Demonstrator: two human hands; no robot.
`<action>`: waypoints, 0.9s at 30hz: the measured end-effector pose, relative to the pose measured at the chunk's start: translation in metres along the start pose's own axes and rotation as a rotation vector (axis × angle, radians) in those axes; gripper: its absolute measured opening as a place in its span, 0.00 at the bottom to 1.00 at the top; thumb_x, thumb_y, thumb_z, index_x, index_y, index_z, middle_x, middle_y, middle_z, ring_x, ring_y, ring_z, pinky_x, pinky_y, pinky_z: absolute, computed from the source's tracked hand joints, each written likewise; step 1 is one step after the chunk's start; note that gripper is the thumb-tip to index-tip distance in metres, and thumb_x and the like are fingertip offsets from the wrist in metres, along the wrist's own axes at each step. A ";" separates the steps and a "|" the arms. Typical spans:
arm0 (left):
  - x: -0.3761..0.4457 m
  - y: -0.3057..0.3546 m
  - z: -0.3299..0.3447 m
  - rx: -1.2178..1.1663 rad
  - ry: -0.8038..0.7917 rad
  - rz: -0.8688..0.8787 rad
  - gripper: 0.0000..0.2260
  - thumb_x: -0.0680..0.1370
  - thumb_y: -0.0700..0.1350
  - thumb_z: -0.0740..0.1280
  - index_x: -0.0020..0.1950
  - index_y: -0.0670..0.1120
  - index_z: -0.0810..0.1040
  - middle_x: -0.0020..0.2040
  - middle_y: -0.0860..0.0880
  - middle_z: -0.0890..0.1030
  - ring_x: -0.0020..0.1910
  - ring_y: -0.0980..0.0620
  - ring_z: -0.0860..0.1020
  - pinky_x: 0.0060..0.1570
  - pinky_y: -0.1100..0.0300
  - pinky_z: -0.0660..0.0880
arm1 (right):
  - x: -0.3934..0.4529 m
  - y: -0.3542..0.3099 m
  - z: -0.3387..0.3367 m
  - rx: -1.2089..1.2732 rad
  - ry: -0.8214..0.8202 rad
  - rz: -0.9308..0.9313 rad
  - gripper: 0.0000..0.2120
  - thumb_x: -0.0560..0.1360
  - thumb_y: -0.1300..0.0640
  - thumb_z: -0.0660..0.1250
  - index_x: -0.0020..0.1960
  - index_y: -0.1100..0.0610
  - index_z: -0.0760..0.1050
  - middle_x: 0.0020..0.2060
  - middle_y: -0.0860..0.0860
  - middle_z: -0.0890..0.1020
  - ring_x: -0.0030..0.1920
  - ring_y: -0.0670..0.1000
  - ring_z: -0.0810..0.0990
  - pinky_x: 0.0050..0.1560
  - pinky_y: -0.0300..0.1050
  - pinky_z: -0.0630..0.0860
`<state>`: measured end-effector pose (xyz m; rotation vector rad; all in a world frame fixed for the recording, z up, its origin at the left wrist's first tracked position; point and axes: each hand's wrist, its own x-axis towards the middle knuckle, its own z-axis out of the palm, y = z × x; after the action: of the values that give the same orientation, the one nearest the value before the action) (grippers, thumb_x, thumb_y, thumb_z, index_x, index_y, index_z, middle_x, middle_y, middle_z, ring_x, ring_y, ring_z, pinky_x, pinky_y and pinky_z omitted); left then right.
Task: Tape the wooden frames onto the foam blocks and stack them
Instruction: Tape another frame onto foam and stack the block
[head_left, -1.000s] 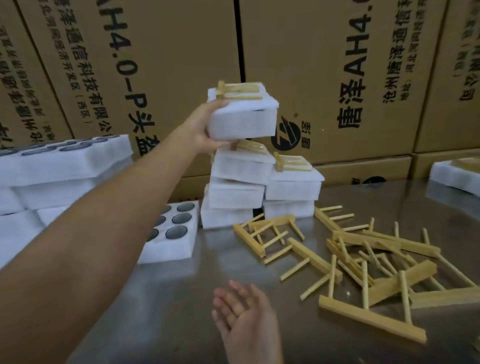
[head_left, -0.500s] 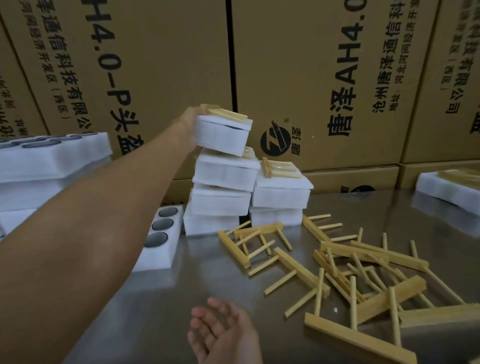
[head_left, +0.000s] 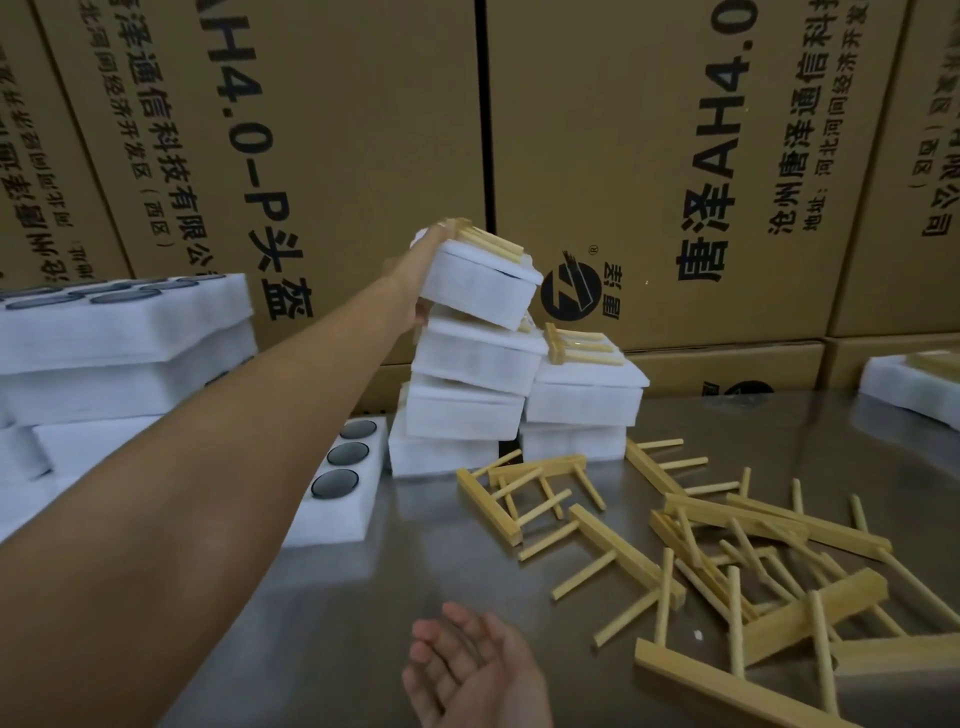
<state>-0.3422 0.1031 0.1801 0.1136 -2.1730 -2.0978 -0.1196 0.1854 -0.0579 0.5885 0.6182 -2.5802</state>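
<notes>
Big brown boxes (head_left: 337, 156) with black writing stand behind a shiny metal counter (head_left: 363, 597), where loose wooden frames (head_left: 727, 545) lie in a messy heap on the right. At the back, the left hand (head_left: 423, 275) reaches far out and grips the top foam block (head_left: 478, 286), which has a wooden frame (head_left: 488, 244) on it and sits tilted on a stack of foam blocks (head_left: 462, 410). Down low, the right hand (head_left: 472, 670) is held palm up over the counter, its fingers (head_left: 441, 639) loose and holding nothing.

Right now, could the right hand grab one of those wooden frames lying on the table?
Probably yes. The right hand is open and holds nothing, hovering low over the table, and the loose wooden frames lie just beside it with nothing between.
</notes>
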 end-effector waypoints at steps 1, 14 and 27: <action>0.003 0.001 0.000 0.012 0.003 0.009 0.34 0.67 0.66 0.74 0.65 0.49 0.72 0.57 0.46 0.77 0.54 0.48 0.78 0.56 0.50 0.79 | -0.001 0.000 0.001 -0.007 0.002 -0.002 0.17 0.80 0.52 0.57 0.44 0.64 0.76 0.31 0.63 0.82 0.27 0.57 0.79 0.39 0.51 0.73; 0.002 0.007 0.001 -0.008 0.021 0.007 0.28 0.70 0.61 0.73 0.63 0.48 0.70 0.53 0.46 0.74 0.49 0.47 0.78 0.37 0.56 0.79 | 0.000 0.002 0.000 -0.025 0.016 -0.020 0.17 0.79 0.51 0.57 0.47 0.63 0.76 0.33 0.63 0.83 0.26 0.57 0.80 0.36 0.48 0.76; -0.037 0.007 0.145 -0.296 -0.174 0.008 0.25 0.79 0.46 0.70 0.72 0.43 0.66 0.61 0.43 0.71 0.57 0.42 0.72 0.52 0.42 0.81 | 0.005 -0.005 -0.003 -0.041 -0.013 0.005 0.18 0.80 0.54 0.58 0.42 0.67 0.76 0.32 0.66 0.81 0.24 0.59 0.79 0.36 0.51 0.74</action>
<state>-0.3248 0.2517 0.1809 -0.1085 -1.9113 -2.4782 -0.1247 0.1893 -0.0615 0.5583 0.6630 -2.5583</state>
